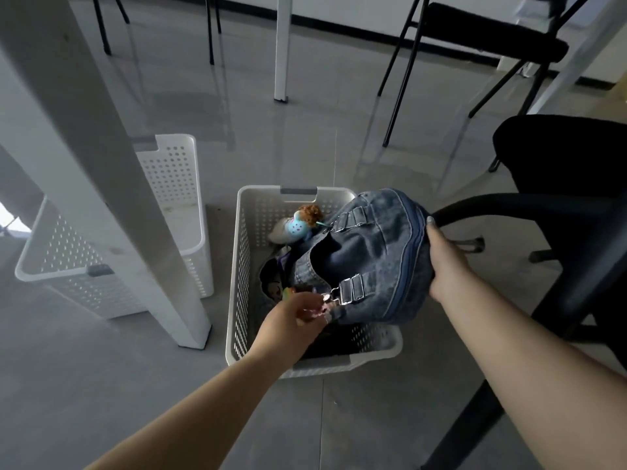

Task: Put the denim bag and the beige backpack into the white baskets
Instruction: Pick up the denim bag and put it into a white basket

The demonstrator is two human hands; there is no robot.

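Both of my hands have a grip on the denim bag point(373, 259): my right hand point(446, 262) is clamped around its rounded zipped end, thumb along the seam, while my left hand point(291, 317) has its fingers pinched together at the near corner, by the metal strap clasp, with something small and colourful caught in the same pinch that I cannot make out. From the head view, the bag hangs tilted over the right half of the nearer white basket point(242, 266), partly below its rim. Inside that basket, at the far end, lies a small doll point(300, 222) with curly brown hair, and dark items sit underneath. A second white basket point(176, 171) stands to the left, behind a white counter leg point(101, 164). A black chair point(559, 198) is just beside my right hand.
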